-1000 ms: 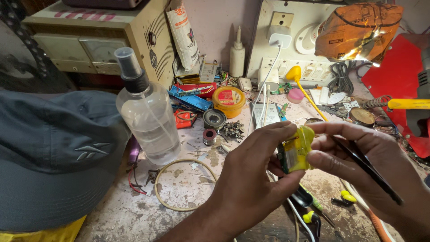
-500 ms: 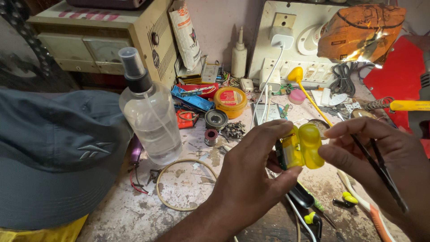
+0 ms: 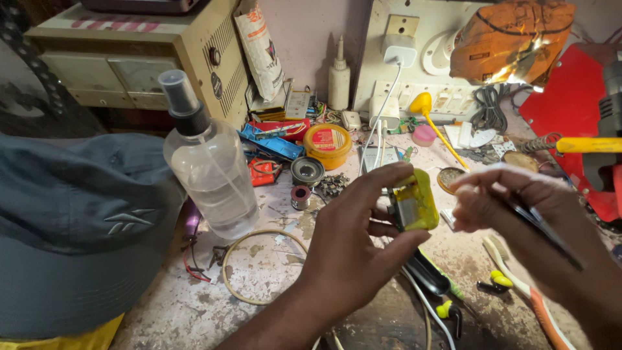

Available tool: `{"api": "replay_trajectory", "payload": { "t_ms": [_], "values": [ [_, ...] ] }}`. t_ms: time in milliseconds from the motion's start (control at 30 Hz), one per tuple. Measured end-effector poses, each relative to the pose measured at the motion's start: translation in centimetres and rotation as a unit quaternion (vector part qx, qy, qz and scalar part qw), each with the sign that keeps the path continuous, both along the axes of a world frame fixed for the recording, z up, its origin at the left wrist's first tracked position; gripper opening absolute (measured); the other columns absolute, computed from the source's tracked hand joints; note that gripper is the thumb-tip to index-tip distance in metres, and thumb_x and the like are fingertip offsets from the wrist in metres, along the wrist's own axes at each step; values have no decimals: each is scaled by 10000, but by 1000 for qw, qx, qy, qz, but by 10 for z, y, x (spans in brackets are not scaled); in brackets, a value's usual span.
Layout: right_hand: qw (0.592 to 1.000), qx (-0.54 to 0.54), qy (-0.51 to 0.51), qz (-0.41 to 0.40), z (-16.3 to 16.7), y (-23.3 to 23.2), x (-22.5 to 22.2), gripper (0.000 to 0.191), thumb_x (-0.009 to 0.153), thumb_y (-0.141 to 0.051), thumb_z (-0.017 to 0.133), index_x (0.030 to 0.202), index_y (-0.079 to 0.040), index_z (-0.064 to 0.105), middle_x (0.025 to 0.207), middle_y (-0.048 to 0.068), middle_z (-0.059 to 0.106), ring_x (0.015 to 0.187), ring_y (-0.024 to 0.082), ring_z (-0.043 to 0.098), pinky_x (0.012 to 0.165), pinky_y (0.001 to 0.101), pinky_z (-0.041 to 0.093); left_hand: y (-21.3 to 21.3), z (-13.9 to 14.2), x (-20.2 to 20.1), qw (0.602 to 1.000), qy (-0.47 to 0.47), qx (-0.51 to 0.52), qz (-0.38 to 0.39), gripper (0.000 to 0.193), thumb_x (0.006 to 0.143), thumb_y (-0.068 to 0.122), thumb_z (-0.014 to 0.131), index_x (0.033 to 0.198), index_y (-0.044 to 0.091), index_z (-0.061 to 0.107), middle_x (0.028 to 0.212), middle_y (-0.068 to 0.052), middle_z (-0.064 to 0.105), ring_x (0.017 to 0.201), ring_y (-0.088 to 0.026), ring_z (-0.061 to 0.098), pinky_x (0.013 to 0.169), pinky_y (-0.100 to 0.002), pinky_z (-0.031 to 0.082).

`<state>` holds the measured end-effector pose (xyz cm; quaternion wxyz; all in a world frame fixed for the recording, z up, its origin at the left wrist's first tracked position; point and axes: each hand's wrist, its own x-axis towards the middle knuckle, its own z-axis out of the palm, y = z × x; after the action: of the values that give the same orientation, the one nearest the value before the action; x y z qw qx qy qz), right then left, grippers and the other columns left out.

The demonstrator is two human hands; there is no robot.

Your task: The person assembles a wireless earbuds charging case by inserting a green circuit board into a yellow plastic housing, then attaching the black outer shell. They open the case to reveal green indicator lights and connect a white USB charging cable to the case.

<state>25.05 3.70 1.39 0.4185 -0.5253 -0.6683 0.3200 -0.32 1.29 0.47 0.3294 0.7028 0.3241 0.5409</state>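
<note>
Centre-right of frame: the left hand pinches a small yellow plastic casing between thumb and fingers, its open side turned toward the right hand, which clasps dark tweezers for access inside.

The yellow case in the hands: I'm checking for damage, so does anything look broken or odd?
The yellow case in the left hand is open, its dark insides showing. The right hand holds dark tweezers. No cracks visible.
</note>
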Motion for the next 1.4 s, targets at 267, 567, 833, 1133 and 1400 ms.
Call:
{"api": "replay_trajectory", "payload": {
  "t_ms": [267,567,833,1133,1400],
  "values": [
    [950,-67,-286,-101,35,0,-10,500,1094,-469,413,1060,-86,733,837,93,681,793,185,656,703,366,585,28,-7,-6,941,-233,-236,-71,694,825,123,782,1441,94,464,1298,-74,600,880,-139,680,738,-287,623],
    [906,-143,-394,-53,16,3,-45,551,853,-510,748,1303,-219,624,831,113,789,754,234,778,720,389,609,27,-16,-17,876,-297,-324,-200,590,1012,513,468,1357,46,568,1102,-134,695,856,-193,693,790,-368,593],
    [861,-120,-493,-31,23,-2,-45,334,949,-473,693,1190,-245,733,887,-36,754,665,121,727,626,302,602,26,-17,-14,885,-278,-327,-179,567,1011,524,511,1262,20,571,1112,-158,718,904,-198,692,816,-368,592],
    [996,-60,12,65,11,-11,-37,337,985,-195,702,1310,-107,711,946,86,783,809,112,715,676,263,596,26,-18,-15,850,-301,-321,-289,545,1052,401,486,1432,12,509,1227,-154,671,997,-213,683,907,-389,594],
    [997,-30,-9,75,-1,-12,-26,377,829,-141,744,1190,-35,719,989,58,779,881,118,748,754,279,626,21,-25,-8,850,-237,-354,-312,582,1039,455,510,1401,10,412,1195,-166,652,941,-238,703,856,-373,594]
  ]
}}
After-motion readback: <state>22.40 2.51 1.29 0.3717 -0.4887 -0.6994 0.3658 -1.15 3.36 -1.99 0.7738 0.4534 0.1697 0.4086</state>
